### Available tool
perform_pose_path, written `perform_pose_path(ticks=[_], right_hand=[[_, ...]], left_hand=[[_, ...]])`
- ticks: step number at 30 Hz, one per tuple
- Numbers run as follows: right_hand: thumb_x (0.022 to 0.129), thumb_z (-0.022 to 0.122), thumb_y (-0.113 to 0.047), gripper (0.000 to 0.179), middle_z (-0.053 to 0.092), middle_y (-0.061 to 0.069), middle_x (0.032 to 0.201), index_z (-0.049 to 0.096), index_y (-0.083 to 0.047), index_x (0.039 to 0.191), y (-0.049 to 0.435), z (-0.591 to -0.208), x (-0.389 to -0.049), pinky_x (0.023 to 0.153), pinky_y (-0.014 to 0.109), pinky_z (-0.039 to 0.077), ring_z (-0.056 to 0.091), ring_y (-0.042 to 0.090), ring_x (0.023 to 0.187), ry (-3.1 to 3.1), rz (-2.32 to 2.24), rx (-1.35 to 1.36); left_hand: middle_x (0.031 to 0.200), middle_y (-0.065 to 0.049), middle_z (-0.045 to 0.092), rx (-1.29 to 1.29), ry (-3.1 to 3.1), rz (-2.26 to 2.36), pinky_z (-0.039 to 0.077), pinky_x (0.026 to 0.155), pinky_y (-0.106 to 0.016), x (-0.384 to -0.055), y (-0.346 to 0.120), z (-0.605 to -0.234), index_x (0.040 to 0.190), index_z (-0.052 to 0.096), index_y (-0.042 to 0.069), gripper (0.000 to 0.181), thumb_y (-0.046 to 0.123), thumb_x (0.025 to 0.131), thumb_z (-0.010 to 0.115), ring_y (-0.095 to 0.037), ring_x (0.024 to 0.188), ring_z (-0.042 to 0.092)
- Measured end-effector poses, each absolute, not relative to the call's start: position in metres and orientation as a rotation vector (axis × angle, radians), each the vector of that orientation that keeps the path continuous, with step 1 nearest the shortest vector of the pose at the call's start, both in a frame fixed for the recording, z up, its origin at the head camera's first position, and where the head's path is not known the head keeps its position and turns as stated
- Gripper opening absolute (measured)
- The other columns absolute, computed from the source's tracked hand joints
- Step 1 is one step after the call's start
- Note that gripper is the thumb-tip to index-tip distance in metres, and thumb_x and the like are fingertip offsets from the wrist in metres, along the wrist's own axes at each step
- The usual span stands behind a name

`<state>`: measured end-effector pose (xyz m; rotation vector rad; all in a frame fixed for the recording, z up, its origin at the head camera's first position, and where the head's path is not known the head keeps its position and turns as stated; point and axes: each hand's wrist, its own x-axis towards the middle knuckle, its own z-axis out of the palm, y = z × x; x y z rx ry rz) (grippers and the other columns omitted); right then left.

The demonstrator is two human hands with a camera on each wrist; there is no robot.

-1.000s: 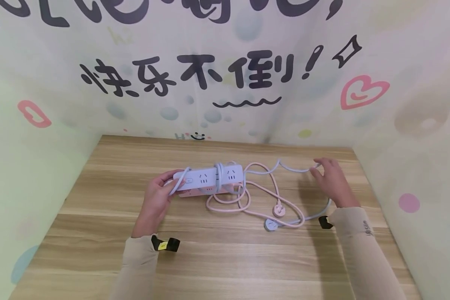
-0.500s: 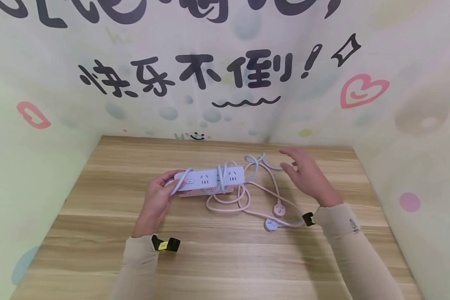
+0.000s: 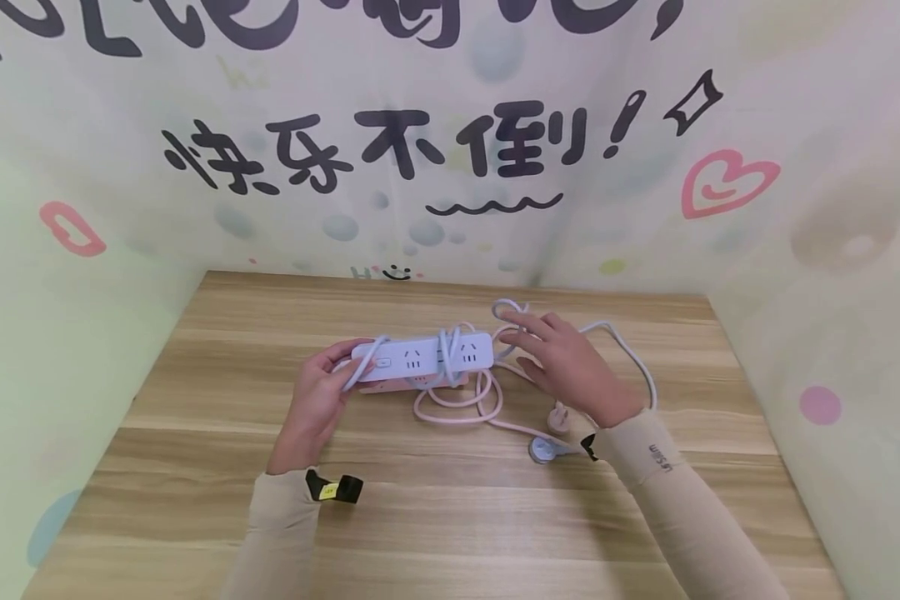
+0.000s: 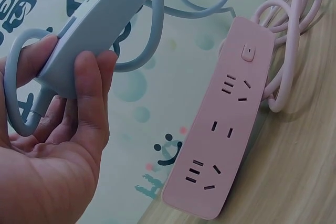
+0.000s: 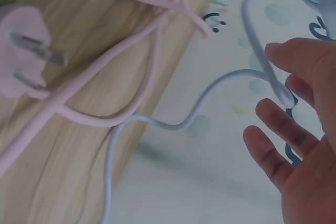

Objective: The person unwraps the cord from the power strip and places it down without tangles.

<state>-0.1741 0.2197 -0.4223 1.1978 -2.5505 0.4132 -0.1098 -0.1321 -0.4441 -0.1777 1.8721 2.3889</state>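
Note:
My left hand grips one end of a pale blue power strip, held tilted up. Its own pale blue cord wraps round the strip's middle and past the gripped end. Behind and beneath sits a pink power strip, mostly hidden in the head view. By the strip's right end, my right hand has its fingers apart. In the right wrist view the blue cord loops up and runs in among those fingers. The blue plug lies on the table.
A wooden tabletop meets a printed backdrop at the back and sides. Loops of pink cord lie right of the strips, leading to a pink plug partly behind my right wrist in the head view.
My right hand has moved left from the far right of the table to the strip. More blue cord now crosses the strip's middle. My left hand keeps its grip.

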Motion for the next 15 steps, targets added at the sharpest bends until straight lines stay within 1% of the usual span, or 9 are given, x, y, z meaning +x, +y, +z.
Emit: perform_pose_path(ticks=[3, 7, 11, 15], right_hand=[[0.086, 0.079, -0.007, 0.040, 0.063, 0.008, 0.142, 0.071, -0.011, 0.125, 0.219, -0.429, -0.175, 0.082, 0.041, 0.056, 0.061, 0.028, 0.100, -2.551, 0.321, 1.184], [0.086, 0.080, -0.006, 0.039, 0.066, 0.009, 0.129, 0.071, -0.012, 0.123, 0.218, -0.435, -0.175, 0.081, 0.041, 0.057, 0.061, 0.028, 0.098, -2.575, 0.283, 1.160], [0.088, 0.079, -0.011, 0.034, 0.062, 0.006, 0.114, 0.072, -0.012, 0.121, 0.216, -0.436, -0.176, 0.078, 0.038, 0.056, 0.059, 0.025, 0.093, -2.610, 0.246, 1.118], [0.092, 0.075, -0.014, 0.018, 0.055, 0.005, 0.101, 0.076, -0.010, 0.110, 0.216, -0.437, -0.176, 0.070, 0.033, 0.053, 0.055, 0.022, 0.085, -2.641, 0.232, 1.096]], left_hand=[[0.132, -0.014, 0.055, -0.172, 1.872, 2.387, 0.061, 0.089, -0.021, -0.110, -0.132, -0.445, 0.141, 0.046, -0.014, 0.040, -0.002, 0.104, 0.048, -0.010, 0.107, 0.065], [0.136, -0.017, 0.052, -0.155, 1.874, 2.381, 0.060, 0.091, -0.021, -0.110, -0.132, -0.444, 0.141, 0.046, -0.015, 0.040, -0.001, 0.104, 0.048, -0.010, 0.109, 0.065], [0.139, -0.018, 0.050, -0.148, 1.873, 2.379, 0.059, 0.093, -0.020, -0.109, -0.131, -0.443, 0.142, 0.045, -0.015, 0.040, -0.002, 0.104, 0.048, -0.009, 0.111, 0.063], [0.138, -0.015, 0.050, -0.148, 1.865, 2.388, 0.058, 0.094, -0.019, -0.110, -0.131, -0.444, 0.142, 0.045, -0.015, 0.040, -0.004, 0.103, 0.047, -0.009, 0.112, 0.063]])
